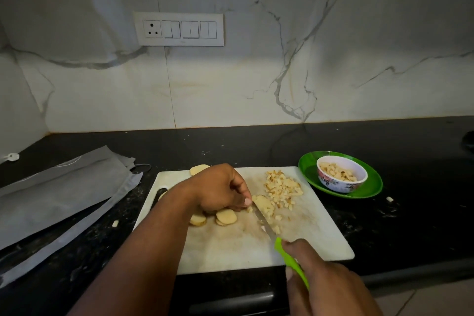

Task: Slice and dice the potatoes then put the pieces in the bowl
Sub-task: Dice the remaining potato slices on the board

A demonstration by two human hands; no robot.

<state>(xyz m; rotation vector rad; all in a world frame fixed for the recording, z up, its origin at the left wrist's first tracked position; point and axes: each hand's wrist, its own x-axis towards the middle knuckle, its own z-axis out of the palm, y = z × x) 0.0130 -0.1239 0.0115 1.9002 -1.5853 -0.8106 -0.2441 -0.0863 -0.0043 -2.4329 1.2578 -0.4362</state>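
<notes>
Dicing step: left hand curls on pale potato slice, right hand grips green-handled knife. Next: crosscuts, then carry diced pile to floral bowl.

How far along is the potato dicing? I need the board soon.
Partly done: the bowl holds cubes, and a diced pile waits on the board. The left hand steadies slices while the right hand works the knife. Whole slices remain uncut.

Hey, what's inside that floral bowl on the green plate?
The floral bowl holds diced potato pieces, heaped below the rim. Whatever lies beneath them is covered. It sits on the green plate.
</notes>
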